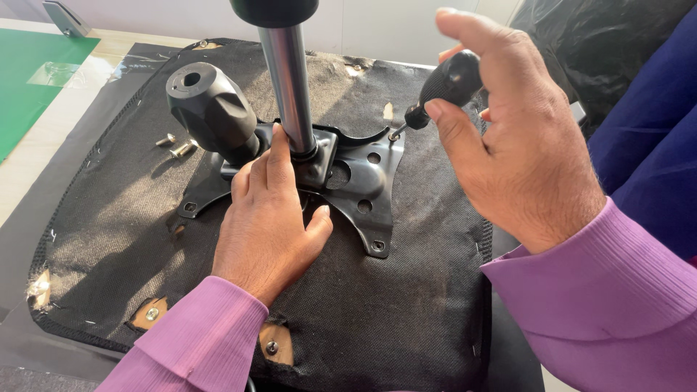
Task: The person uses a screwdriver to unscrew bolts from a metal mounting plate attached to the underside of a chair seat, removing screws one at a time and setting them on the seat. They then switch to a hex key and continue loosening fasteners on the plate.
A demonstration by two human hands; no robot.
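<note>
Green mat (33, 80): seen at the upper left of the frame, laid flat on the pale tabletop (43, 156)
Loose bolts (176, 145): a few short metal bolts are seen left of centre, lying on the black fabric just beside the knob
Seat underside (392, 312): an upturned chair seat, covered in black woven fabric torn at several spots along the edge, is spread over most of the frame
Black knob (210, 109): a bulky black plastic lever handle is set at the upper left of centre, joined to the mechanism
Left hand (265, 225): laid palm-down at the centre of the frame, fingers together and pressed flat on the mounting plate at the foot of the column; nothing is clasped in it
Steel column (289, 87): a shiny cylinder is seen rising from the plate toward the top edge, just behind the left fingertips
Mounting plate (363, 185): a black metal bracket with round holes is seated on the fabric at the centre, one arm reaching to the lower right
Screwdriver (444, 87): held at the upper right of centre, its black handle tilted and its tip set on a screw at the plate's upper arm
Right hand (519, 152): closed around the screwdriver handle at the right of the frame, thumb along the grip
Sleeves (610, 290): purple ribbed cuffs are seen along the bottom edge and lower right
</note>
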